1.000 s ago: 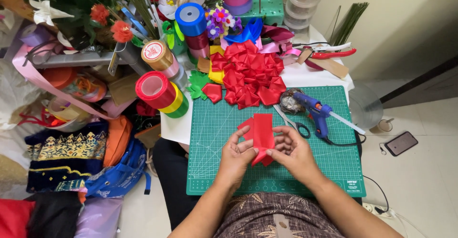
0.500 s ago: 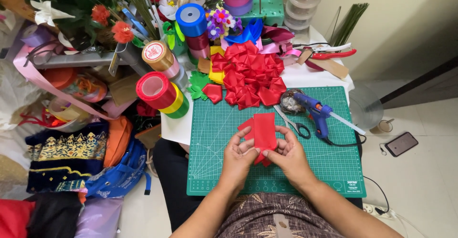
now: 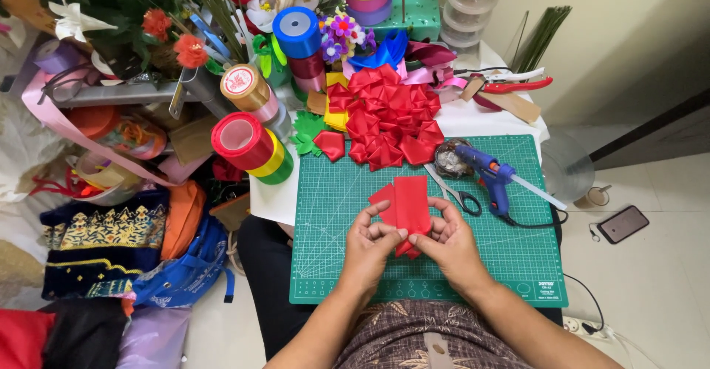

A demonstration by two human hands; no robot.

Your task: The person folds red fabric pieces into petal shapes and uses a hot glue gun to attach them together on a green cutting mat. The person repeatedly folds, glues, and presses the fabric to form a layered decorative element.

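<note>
Both hands hold a piece of red satin ribbon point(image 3: 408, 205) above a green cutting mat point(image 3: 340, 265). My left hand point(image 3: 372, 245) pinches the ribbon's lower left side. On the right side, my right hand point(image 3: 448, 242) grips the same ribbon, thumb on top. The ribbon stands upright as a flat rectangle with a folded part below, between the fingers. A pile of folded red ribbon petals point(image 3: 388, 117) lies at the mat's far edge.
A blue glue gun point(image 3: 489, 177) and scissors point(image 3: 452, 191) lie on the mat's right part. Stacked ribbon rolls point(image 3: 251, 146) stand to the left, with artificial flowers point(image 3: 170, 36) behind. Red-handled cutters point(image 3: 510, 86) lie at the back right. A phone point(image 3: 623, 223) is on the floor.
The ribbon has been turned from a tilted, bunched fold to an upright flat strip. Both hands shifted slightly lower on it.
</note>
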